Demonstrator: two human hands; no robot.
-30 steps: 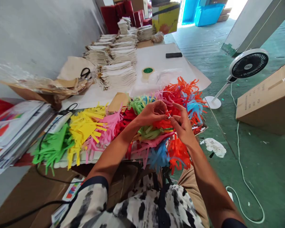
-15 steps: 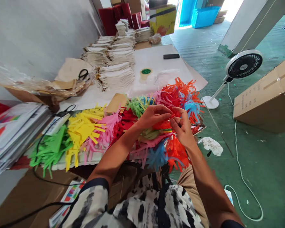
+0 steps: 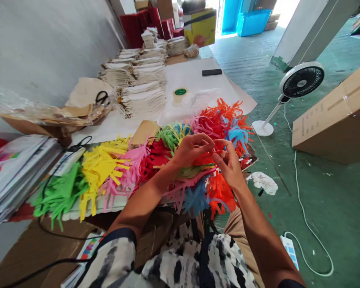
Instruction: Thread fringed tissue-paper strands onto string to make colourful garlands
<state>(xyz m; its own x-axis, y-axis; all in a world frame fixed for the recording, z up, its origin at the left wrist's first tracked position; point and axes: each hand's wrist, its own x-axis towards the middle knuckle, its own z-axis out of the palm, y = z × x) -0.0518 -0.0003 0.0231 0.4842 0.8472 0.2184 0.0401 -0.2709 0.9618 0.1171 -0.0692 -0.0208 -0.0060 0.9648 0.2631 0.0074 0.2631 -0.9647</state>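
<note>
My left hand [image 3: 193, 150] and my right hand [image 3: 229, 163] meet fingertip to fingertip above a heap of fringed paper tassels. Both are closed in a pinch; what lies between the fingers is too small to make out. Under and around them are orange-red tassels [image 3: 218, 188], a blue tassel [image 3: 196, 197] and a light green one [image 3: 168, 138]. To the left along the table edge lie pink [image 3: 137, 158], yellow [image 3: 100, 160] and green tassels [image 3: 63, 188]. More red and orange fringe [image 3: 211, 122] is piled just beyond my hands.
Stacks of white paper bundles [image 3: 144, 96] run along the wall side. A tape roll [image 3: 180, 93] and a black phone-like slab [image 3: 211, 72] lie on the white sheet. Black-handled scissors [image 3: 101, 97] rest at the left. A fan [image 3: 301, 82] and a carton [image 3: 333, 116] stand on the floor, right.
My hands stay together in nearly the same place, with small finger movements. The whole view has shifted slightly, so the surroundings sit a little further left.
</note>
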